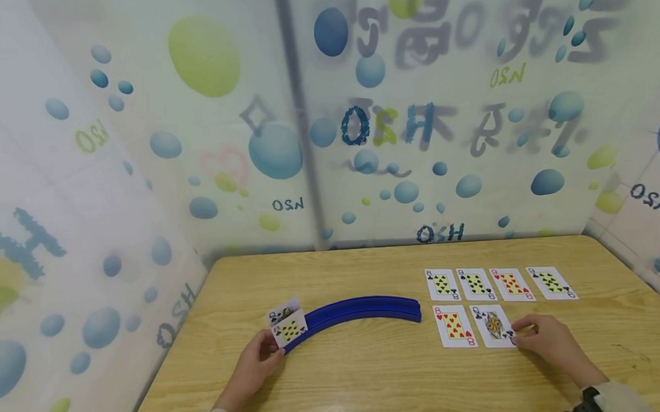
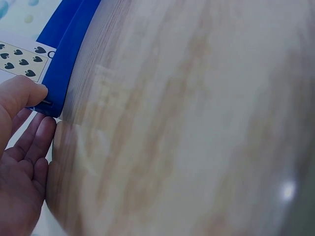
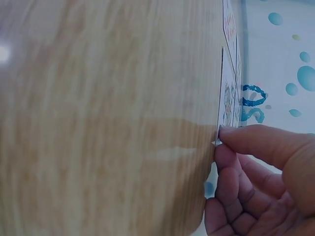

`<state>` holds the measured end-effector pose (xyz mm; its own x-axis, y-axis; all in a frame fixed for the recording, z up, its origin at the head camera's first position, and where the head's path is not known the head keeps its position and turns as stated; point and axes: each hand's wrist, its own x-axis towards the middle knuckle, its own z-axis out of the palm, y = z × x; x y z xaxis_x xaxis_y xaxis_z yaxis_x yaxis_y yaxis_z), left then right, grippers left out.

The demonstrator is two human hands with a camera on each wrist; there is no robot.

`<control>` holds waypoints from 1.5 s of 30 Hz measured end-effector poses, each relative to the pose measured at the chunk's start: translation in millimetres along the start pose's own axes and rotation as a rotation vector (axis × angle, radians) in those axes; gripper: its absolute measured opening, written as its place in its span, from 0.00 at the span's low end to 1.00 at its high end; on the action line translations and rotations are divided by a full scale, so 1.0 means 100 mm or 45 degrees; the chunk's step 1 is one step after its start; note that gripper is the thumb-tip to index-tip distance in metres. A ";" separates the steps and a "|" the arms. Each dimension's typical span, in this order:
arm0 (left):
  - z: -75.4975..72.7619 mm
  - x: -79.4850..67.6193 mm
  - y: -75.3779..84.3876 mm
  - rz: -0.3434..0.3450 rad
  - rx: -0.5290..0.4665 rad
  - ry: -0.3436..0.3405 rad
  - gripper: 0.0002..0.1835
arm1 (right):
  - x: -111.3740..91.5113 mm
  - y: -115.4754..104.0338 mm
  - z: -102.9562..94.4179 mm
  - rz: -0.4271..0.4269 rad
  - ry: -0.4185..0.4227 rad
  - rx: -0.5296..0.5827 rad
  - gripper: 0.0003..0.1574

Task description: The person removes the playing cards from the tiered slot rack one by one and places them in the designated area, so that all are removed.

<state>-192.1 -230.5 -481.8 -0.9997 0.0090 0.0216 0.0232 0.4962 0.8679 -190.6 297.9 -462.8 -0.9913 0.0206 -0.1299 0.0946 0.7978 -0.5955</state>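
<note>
A curved blue card holder lies on the table at the centre-left. My left hand grips its left end, thumb in front and fingers behind. Two playing cards stand in that end: a spade number card in front, its pips plain in the left wrist view, and a queen partly hidden behind it. On the right, my right hand pinches the lower right edge of a queen of clubs. That card lies face up beside an eight of hearts. In the right wrist view the thumb overlaps the card's edge.
Behind those two cards lies a row with an eight of clubs, a black nine, a red nine and another black nine. The wooden table meets a bubble-printed curtain at its back edge.
</note>
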 end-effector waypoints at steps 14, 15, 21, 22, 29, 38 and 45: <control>0.00 0.01 0.01 0.005 -0.001 -0.001 0.13 | -0.02 -0.05 -0.03 0.019 0.007 0.042 0.20; 0.00 0.02 0.01 0.002 0.000 0.000 0.13 | -0.01 -0.06 -0.03 0.011 0.014 0.039 0.20; 0.00 0.01 0.00 0.026 -0.008 0.000 0.14 | 0.06 -0.18 -0.01 -0.043 0.035 -0.010 0.17; 0.00 0.01 0.00 0.029 -0.009 -0.001 0.14 | 0.07 -0.21 -0.01 -0.054 0.034 -0.020 0.17; 0.00 -0.01 0.00 0.023 -0.012 0.001 0.15 | 0.15 -0.50 0.01 -0.142 0.013 -0.014 0.17; 0.00 -0.02 0.02 0.018 0.004 0.008 0.15 | 0.28 -0.95 0.16 -0.297 0.019 0.016 0.13; 0.00 -0.01 0.02 0.016 0.010 0.006 0.14 | 0.35 -1.25 0.32 -0.365 0.005 0.038 0.12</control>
<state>-191.3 -229.5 -480.4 -0.9993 0.0112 0.0345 0.0354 0.5031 0.8635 -234.1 179.4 -418.0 -0.9783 -0.2011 0.0500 -0.1871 0.7534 -0.6304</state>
